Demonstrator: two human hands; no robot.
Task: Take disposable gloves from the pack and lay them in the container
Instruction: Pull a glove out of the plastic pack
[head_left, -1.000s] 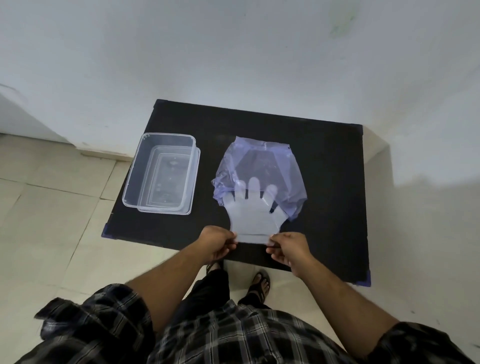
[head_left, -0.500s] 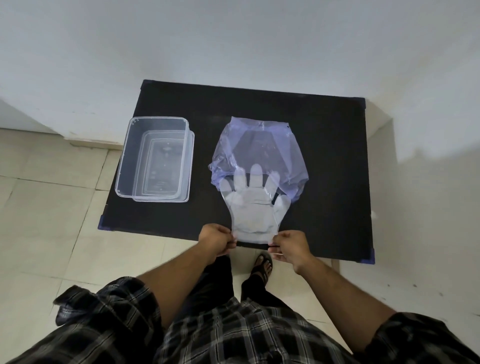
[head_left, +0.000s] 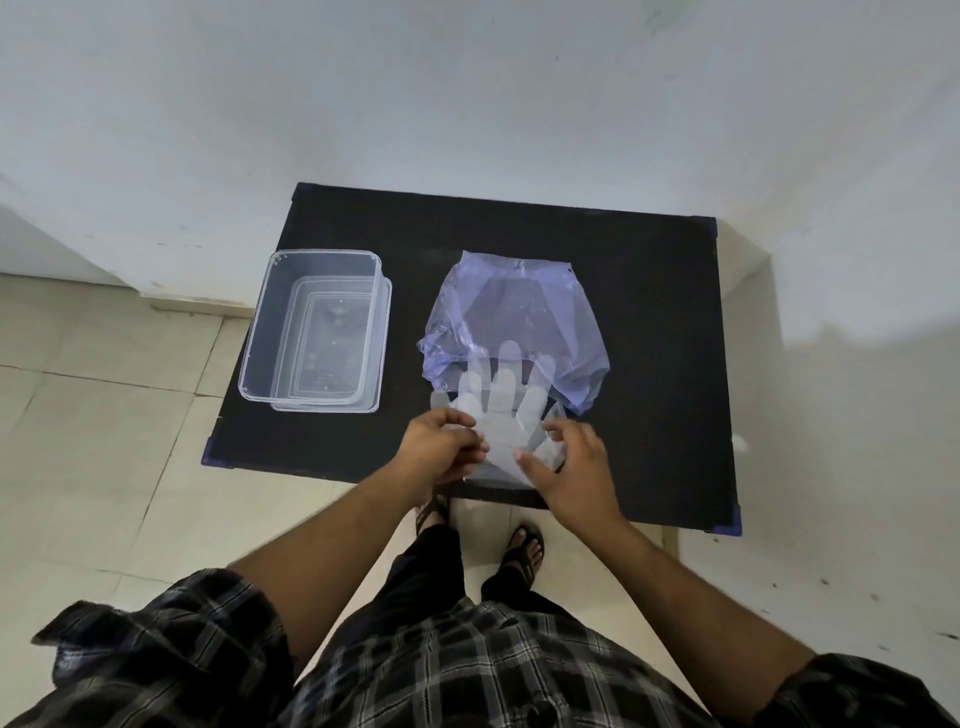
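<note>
A translucent disposable glove (head_left: 501, 415) lies fingers-away on the black table (head_left: 649, 364), its fingertips over the mouth of the crumpled purple pack (head_left: 514, 317). More glove fingers show faintly just behind it. My left hand (head_left: 441, 449) pinches the glove's left edge near the palm. My right hand (head_left: 571, 467) is over the glove's right side with fingers spread, thumb on the film, holding nothing. The clear plastic container (head_left: 260, 332) stands open at the table's left, apart from both hands.
The container rests on what looks like its clear lid (head_left: 385, 343). The table stands against a white wall, its near edge just under my wrists. Tiled floor (head_left: 104, 441) lies to the left, and my sandalled feet (head_left: 522, 545) are below the table edge.
Both hands left the glove's cuff and moved forward onto it. The right hand let go and spread its fingers. The left hand now pinches the glove's left side.
</note>
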